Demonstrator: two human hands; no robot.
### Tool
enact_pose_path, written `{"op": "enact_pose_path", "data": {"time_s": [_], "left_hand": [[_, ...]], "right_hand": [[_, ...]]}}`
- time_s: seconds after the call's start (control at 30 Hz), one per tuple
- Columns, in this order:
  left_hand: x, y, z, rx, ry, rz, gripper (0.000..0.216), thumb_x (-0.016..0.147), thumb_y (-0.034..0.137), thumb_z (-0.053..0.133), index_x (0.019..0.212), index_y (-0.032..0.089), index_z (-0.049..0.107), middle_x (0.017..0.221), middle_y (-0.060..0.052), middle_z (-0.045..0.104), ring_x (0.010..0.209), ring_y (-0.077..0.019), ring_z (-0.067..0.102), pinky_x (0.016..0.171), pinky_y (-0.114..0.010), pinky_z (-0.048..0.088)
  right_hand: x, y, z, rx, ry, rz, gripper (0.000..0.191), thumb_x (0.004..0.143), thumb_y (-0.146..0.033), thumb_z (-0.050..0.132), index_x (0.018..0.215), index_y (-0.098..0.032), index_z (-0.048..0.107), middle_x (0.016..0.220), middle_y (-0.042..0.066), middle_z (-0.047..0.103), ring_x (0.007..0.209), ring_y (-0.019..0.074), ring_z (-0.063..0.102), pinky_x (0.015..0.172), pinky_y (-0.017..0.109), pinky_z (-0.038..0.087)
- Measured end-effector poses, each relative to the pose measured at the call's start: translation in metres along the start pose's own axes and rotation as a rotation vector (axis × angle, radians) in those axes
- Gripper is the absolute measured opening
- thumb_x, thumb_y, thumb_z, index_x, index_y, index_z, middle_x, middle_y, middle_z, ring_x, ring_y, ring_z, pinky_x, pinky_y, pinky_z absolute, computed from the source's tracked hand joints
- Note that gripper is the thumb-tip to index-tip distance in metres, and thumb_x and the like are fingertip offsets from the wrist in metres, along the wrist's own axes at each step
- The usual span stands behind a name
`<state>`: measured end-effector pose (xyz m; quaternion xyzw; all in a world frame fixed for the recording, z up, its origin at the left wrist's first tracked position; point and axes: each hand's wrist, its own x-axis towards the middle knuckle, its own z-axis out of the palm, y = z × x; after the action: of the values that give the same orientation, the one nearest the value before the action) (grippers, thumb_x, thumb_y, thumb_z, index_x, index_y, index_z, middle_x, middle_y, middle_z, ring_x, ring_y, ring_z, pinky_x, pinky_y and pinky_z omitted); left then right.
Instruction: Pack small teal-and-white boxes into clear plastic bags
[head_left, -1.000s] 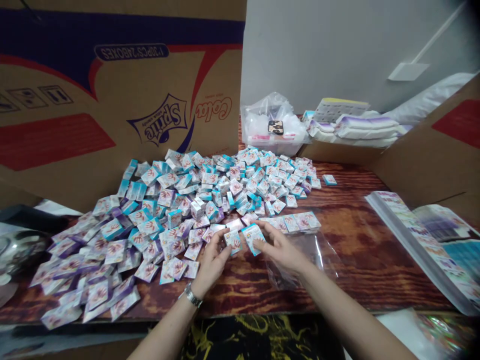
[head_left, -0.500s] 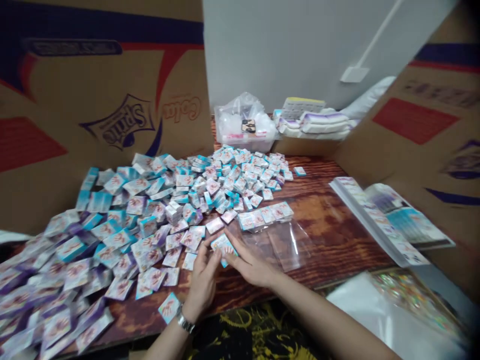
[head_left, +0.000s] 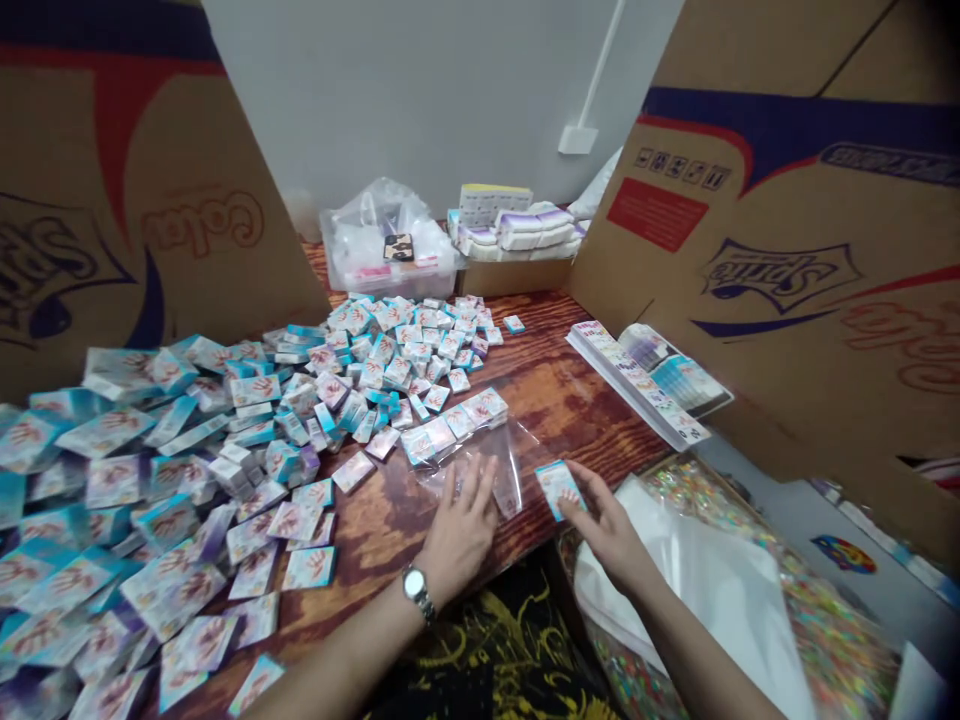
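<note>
My right hand (head_left: pixel 604 530) pinches a small white-and-blue box (head_left: pixel 555 485) printed with a hand picture, held near the table's front edge. Flat and with its fingers stretched out, my left hand (head_left: pixel 463 525) rests on a clear plastic bag (head_left: pixel 504 450). A row of several similar boxes (head_left: pixel 457 422) lies at the bag's far end; whether all are inside it I cannot tell. To the left spreads a large heap of small white, blue and purple boxes (head_left: pixel 247 450).
Tall cardboard cartons stand left (head_left: pixel 112 230) and right (head_left: pixel 780 200). At the back are a plastic tub (head_left: pixel 420 280) and a low box of packets (head_left: pixel 517 275). Printed sheets (head_left: pixel 637 385) lie on the right of the wooden table (head_left: pixel 555 395). White plastic (head_left: pixel 697 570) lies lower right.
The view has swung right. Both hands were together on the box; now the right hand alone holds it, away to the right, and the left has let go and lies on the bag.
</note>
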<state>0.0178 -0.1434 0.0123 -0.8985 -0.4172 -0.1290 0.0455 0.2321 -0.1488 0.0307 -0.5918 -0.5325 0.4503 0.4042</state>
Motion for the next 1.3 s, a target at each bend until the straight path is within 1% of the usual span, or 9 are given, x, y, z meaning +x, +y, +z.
{"op": "enact_pose_path", "data": {"time_s": [0.13, 0.27, 0.37, 0.57, 0.73, 0.9, 1.03, 1.17, 1.3], "left_hand": [[0.020, -0.012, 0.008, 0.128, -0.087, -0.096, 0.040, 0.085, 0.010, 0.043, 0.124, 0.008, 0.050, 0.141, -0.020, 0.036, 0.132, -0.0355, 0.029, 0.102, -0.058, 0.029], [0.030, -0.019, 0.004, 0.152, -0.127, -0.148, 0.050, 0.085, 0.006, 0.036, 0.136, 0.005, 0.034, 0.140, -0.020, 0.037, 0.127, -0.0321, 0.037, 0.098, -0.050, 0.038], [0.033, -0.022, 0.001, 0.140, -0.121, -0.158, 0.052, 0.085, 0.005, 0.034, 0.137, 0.008, 0.032, 0.142, -0.018, 0.036, 0.126, -0.0291, 0.039, 0.096, -0.047, 0.040], [0.029, -0.025, 0.007, 0.143, -0.079, -0.128, 0.053, 0.085, 0.005, 0.033, 0.138, 0.009, 0.031, 0.141, -0.016, 0.038, 0.128, -0.0283, 0.036, 0.099, -0.047, 0.037], [0.029, -0.026, 0.010, 0.138, -0.067, -0.114, 0.056, 0.083, 0.003, 0.033, 0.139, 0.013, 0.031, 0.142, -0.014, 0.037, 0.128, -0.0280, 0.036, 0.098, -0.047, 0.039], [0.032, -0.026, 0.007, 0.138, -0.066, -0.113, 0.058, 0.081, 0.001, 0.034, 0.138, 0.011, 0.030, 0.142, -0.014, 0.037, 0.129, -0.0293, 0.035, 0.100, -0.047, 0.037], [0.032, -0.025, 0.009, 0.127, -0.054, -0.125, 0.059, 0.082, 0.002, 0.032, 0.140, 0.012, 0.028, 0.142, -0.015, 0.036, 0.129, -0.0278, 0.034, 0.099, -0.048, 0.037], [0.032, -0.025, 0.011, 0.121, -0.046, -0.128, 0.060, 0.082, 0.002, 0.031, 0.140, 0.012, 0.027, 0.142, -0.015, 0.037, 0.130, -0.0274, 0.034, 0.099, -0.049, 0.038], [0.033, -0.024, 0.008, 0.121, -0.048, -0.129, 0.057, 0.082, 0.001, 0.032, 0.139, 0.010, 0.030, 0.142, -0.016, 0.037, 0.130, -0.0282, 0.034, 0.100, -0.049, 0.038]], "right_hand": [[0.003, 0.004, 0.011, -0.284, -0.110, -0.062, 0.050, 0.082, -0.037, 0.054, 0.127, -0.018, 0.044, 0.125, 0.011, 0.053, 0.113, 0.0236, 0.052, 0.099, 0.043, 0.040], [0.012, 0.001, 0.035, -0.520, -0.171, -0.240, 0.049, 0.082, -0.030, 0.051, 0.129, -0.018, 0.044, 0.122, 0.011, 0.053, 0.113, 0.0240, 0.050, 0.099, 0.041, 0.039], [0.029, 0.004, 0.051, -0.590, -0.120, -0.304, 0.049, 0.081, -0.027, 0.051, 0.128, -0.019, 0.046, 0.123, 0.012, 0.050, 0.114, 0.0241, 0.050, 0.097, 0.039, 0.041], [0.071, 0.022, 0.066, -0.630, 0.034, -0.196, 0.051, 0.087, -0.033, 0.045, 0.133, -0.012, 0.039, 0.122, 0.017, 0.052, 0.110, 0.0258, 0.054, 0.092, 0.041, 0.045], [0.078, 0.031, 0.070, -0.775, 0.146, -0.263, 0.052, 0.092, -0.033, 0.036, 0.138, -0.010, 0.031, 0.124, 0.020, 0.054, 0.111, 0.0270, 0.053, 0.092, 0.043, 0.044], [0.070, 0.042, 0.064, -0.961, 0.203, -0.374, 0.041, 0.094, -0.034, 0.034, 0.130, -0.017, 0.046, 0.131, 0.017, 0.048, 0.110, 0.0267, 0.052, 0.088, 0.040, 0.046], [0.068, 0.047, 0.054, -1.041, 0.161, -0.430, 0.034, 0.094, -0.029, 0.034, 0.121, -0.026, 0.055, 0.118, 0.013, 0.055, 0.099, 0.0255, 0.053, 0.081, 0.039, 0.046], [0.072, 0.047, 0.051, -1.069, 0.122, -0.462, 0.038, 0.092, -0.038, 0.039, 0.119, -0.018, 0.055, 0.115, 0.017, 0.056, 0.094, 0.0271, 0.051, 0.080, 0.041, 0.043], [0.079, 0.047, 0.052, -1.130, 0.109, -0.499, 0.035, 0.094, -0.028, 0.031, 0.116, -0.017, 0.057, 0.118, 0.015, 0.056, 0.090, 0.0249, 0.050, 0.076, 0.039, 0.041]]}}
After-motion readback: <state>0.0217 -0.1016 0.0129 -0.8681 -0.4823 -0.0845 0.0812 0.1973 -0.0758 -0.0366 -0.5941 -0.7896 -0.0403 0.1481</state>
